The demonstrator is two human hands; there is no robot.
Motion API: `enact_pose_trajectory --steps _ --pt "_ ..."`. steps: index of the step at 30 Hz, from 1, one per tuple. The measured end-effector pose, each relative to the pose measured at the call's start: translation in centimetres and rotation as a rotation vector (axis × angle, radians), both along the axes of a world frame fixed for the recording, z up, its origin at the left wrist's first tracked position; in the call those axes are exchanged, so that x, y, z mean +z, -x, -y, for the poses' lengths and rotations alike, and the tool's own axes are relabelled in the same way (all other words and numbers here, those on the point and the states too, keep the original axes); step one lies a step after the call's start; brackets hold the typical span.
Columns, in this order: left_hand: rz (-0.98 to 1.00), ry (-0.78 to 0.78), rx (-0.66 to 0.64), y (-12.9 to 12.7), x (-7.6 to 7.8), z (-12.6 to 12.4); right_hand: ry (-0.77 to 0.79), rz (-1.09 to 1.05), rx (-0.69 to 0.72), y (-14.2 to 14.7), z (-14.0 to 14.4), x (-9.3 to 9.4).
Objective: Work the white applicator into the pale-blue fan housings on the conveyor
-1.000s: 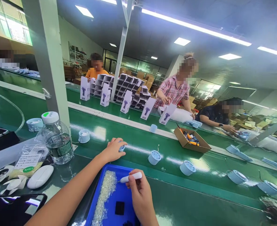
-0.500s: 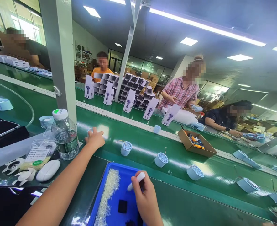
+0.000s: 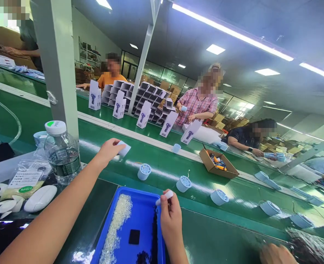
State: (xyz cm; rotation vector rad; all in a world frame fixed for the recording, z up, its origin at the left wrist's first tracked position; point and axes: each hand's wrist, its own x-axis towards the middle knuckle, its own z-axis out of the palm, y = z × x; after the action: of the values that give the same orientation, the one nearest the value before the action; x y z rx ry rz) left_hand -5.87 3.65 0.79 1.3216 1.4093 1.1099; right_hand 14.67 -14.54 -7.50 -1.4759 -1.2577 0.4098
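A long green conveyor belt (image 3: 233, 190) runs across the whole view, with a grey post (image 3: 58, 62) rising at its near edge. On the far side of it, stacked open cartons (image 3: 148, 97) stand behind a row of upright white product boxes (image 3: 143, 114), where other people are at work. An open cardboard box (image 3: 218, 165) of small parts sits further along the belt.

Nearest the person lies a blue tray (image 3: 142, 205), one side filled with a strip of tiny clear beads (image 3: 115, 227), a small black square (image 3: 134, 237) on its floor. To its left stands a capped water bottle (image 3: 59, 154), with a white oval case (image 3: 40, 198) and a bagged leaflet (image 3: 24, 179) beside it.

Three pale blue round housings (image 3: 144, 171) sit in a line on the belt — each apart from the next.

The left hand (image 3: 108, 151) is lifted above the belt, fingers closed on one such pale blue round part (image 3: 123, 148), held just off the surface near the bottle. The right hand (image 3: 170, 219) rests over the tray's right edge, pinching a white pen-like tool (image 3: 164, 196) — its tip pointing up and away from the beads.
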Motion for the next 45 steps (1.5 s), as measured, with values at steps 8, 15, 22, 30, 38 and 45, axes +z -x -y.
enact_pose_trajectory --steps 8,15,22,30,38,45 --pt "0.731 0.243 -0.217 -2.3 2.7 2.5 -0.023 0.076 0.032 -0.1 0.1 -0.5" --pt "0.762 0.306 -0.259 -2.8 2.1 2.8 -0.046 0.160 0.238 1.0 0.7 0.5" --pt "0.691 0.258 -0.377 -3.4 1.5 3.2 -0.136 0.051 0.236 1.8 1.8 1.0" --pt "0.524 0.262 -0.526 -4.7 0.9 4.4 -0.243 -0.202 0.233 3.6 2.0 -1.0" --pt "0.316 0.229 -0.623 -6.4 1.4 6.2 -0.363 -0.510 -0.084 2.4 1.8 1.1" --pt "0.289 0.234 -0.629 -6.8 2.2 6.8 -0.322 -0.526 -0.117 2.6 1.8 1.7"
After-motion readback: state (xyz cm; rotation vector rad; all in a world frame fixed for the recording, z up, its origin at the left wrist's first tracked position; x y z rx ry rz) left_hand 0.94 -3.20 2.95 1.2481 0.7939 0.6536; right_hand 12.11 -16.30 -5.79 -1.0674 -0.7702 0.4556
